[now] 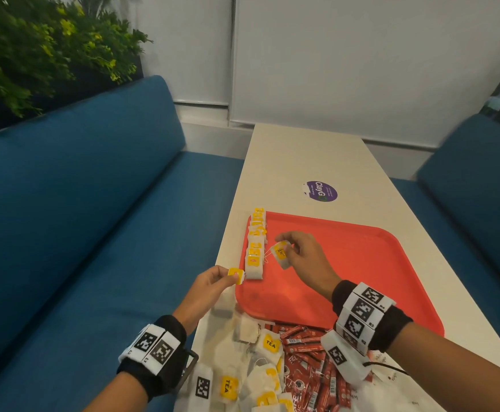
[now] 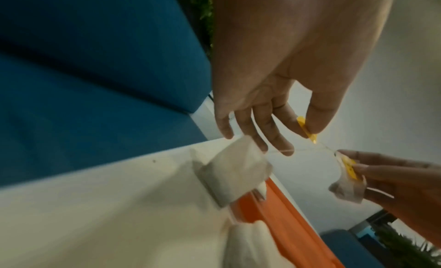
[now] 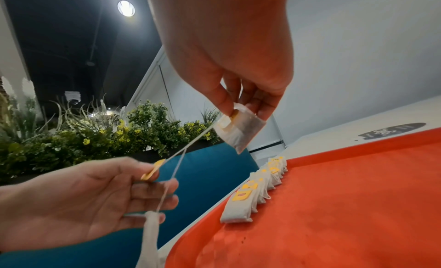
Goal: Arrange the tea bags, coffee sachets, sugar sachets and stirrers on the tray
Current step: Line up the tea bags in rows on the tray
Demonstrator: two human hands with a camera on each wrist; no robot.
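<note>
The right hand (image 1: pixel 302 257) pinches a tea bag (image 1: pixel 281 253) between thumb and fingers (image 3: pixel 223 100), lifted above the red tray (image 1: pixel 362 263). The left hand (image 1: pixel 210 285) pinches a yellow tag (image 1: pixel 236 275) between thumb and forefinger, its other fingers (image 2: pixel 269 132) loosely spread. Only the wrist views show thin strings (image 3: pixel 188 142) running from that tag to the lifted bag and down to a second bag (image 3: pixel 150 234) hanging below the left hand. Just beyond the left fingers, a row of tea bags (image 1: pixel 255 243) lies along the tray's edge. Only the head view shows loose tea bags (image 1: pixel 260 367) and red sachets (image 1: pixel 311 370) heaped on the tabletop (image 1: pixel 302 156) below both wrists.
</note>
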